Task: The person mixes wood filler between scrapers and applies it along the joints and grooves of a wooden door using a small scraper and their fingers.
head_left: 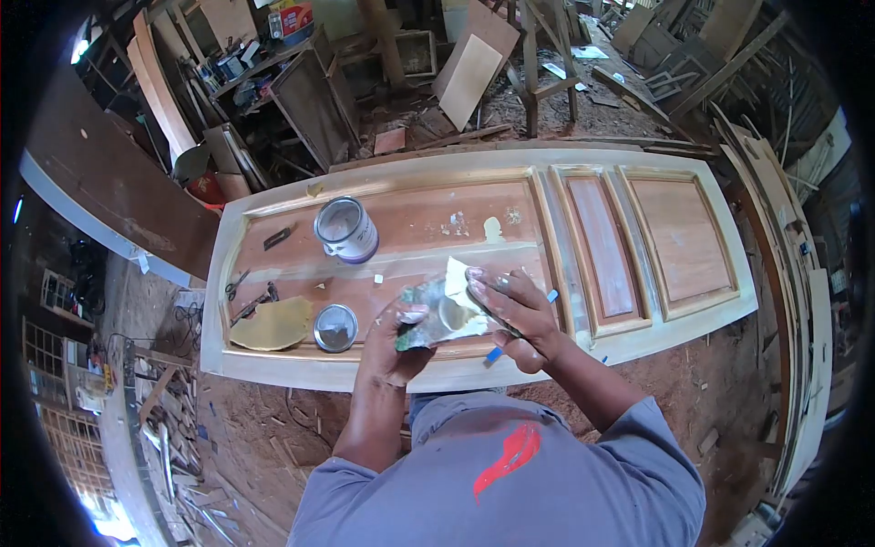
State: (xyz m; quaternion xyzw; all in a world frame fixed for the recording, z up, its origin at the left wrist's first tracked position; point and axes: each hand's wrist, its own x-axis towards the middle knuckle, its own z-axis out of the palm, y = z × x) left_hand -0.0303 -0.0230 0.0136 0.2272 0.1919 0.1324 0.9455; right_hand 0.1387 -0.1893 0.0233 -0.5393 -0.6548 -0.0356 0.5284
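My left hand (398, 333) grips the left edge of a small smeared board (428, 314) with pale paste on it. Over the board's right side, my right hand (515, 314) is closed around a cream-coloured flat piece (458, 281), its lower part over the paste. Both hands are above the front edge of a panelled wooden door (410, 273) lying flat. An open paint can (346, 230) stands on the door, with its round lid (335, 327) nearer me. Blue strips (493, 356) show beneath my right hand.
On the door's left lie yellow sandpaper (271, 325), scissors (237, 284), a dark tool (255, 303) and a small black object (277, 238). Beyond stand a cluttered workbench (273, 73) and leaning boards (470, 77). Long planks (791, 301) run along the right.
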